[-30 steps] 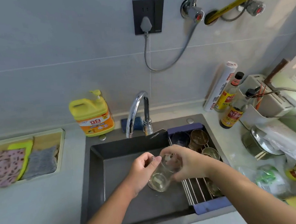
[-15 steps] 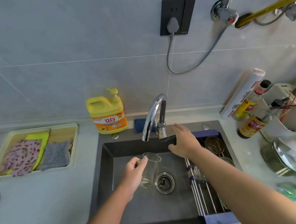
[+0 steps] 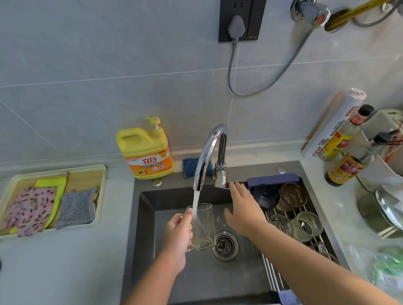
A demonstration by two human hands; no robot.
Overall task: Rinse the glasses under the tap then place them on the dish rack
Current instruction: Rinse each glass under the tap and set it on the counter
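A clear glass [image 3: 203, 228] is upright over the sink [image 3: 184, 289], grasped from 9 o'clock by the left grip [image 3: 179, 238]. Water [image 3: 195, 202] now pours into it from the tap [image 3: 210, 151] at 12 o'clock, which was dry before. The right grip [image 3: 244, 212], released with fingers spread, has left the tap lever and hovers at 3 o'clock beside the dish rack [image 3: 272, 275].
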